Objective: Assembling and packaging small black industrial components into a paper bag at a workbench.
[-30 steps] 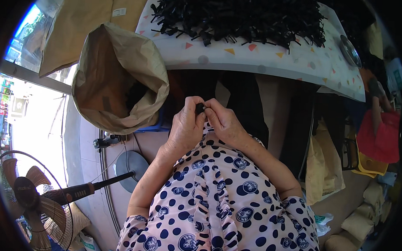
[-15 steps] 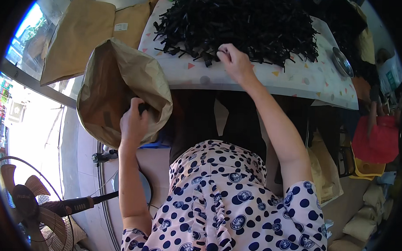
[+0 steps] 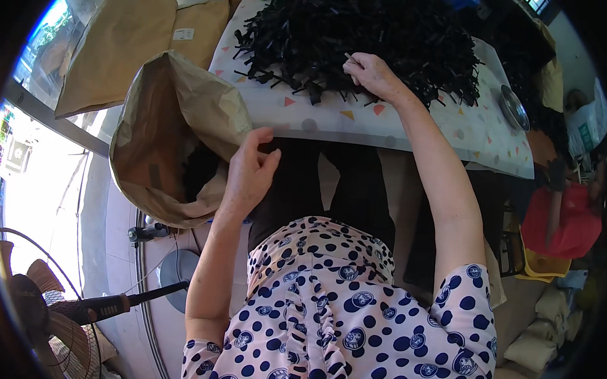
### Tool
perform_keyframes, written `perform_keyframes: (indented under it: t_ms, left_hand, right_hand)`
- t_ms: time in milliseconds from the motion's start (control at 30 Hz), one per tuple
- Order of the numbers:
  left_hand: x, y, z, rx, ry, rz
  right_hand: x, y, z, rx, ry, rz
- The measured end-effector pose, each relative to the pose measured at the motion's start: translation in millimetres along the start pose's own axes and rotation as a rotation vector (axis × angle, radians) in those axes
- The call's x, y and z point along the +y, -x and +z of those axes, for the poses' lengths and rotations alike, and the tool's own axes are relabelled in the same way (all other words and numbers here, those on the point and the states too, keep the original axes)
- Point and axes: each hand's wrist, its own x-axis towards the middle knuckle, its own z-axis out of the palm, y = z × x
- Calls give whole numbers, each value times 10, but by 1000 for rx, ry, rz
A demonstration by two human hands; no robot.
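A large heap of short black strip-like pieces (image 3: 362,31) covers much of the table's patterned white cloth (image 3: 279,115). At the heap's front edge is my right hand (image 3: 375,77), its fingers curled together against the black pieces. Whatever is between those fingertips is too small to make out. My left hand (image 3: 249,171) hovers by the right rim of an open brown paper sack (image 3: 213,109), thumb and fingers apart, with nothing seen in it. Inside the sack, a dark clump of black pieces (image 3: 200,172) lies low on the right side.
Flat brown paper sacks (image 3: 121,46) lie at the far left. A metal dish (image 3: 514,108) rests on the table's right edge. At the lower left stands a fan (image 3: 38,307). A red bag (image 3: 562,222) is at the right, above several tan packets (image 3: 535,338).
My left hand has come out of the sack and moved right, its fingers opening; the black piece it held is gone. My right hand has shifted slightly right and farther into the heap.
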Motion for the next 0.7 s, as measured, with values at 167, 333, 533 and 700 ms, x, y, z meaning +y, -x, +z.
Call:
perform_keyframes:
  t_ms: [167,333,533,700]
  left_hand:
    - [278,-201,461,-21,248,-61]
    - [400,-126,658,-210,400,-152]
    - [316,173,711,-273,36,-8]
    - [391,332,718,-349,-78,90]
  right_hand:
    - [-421,612,103,84,-531,62]
    - [-533,1418,605,96,-714,-115]
    - [-508,1758,768,70,-1068,126]
    - [-502,1847,805,44,-1132,294]
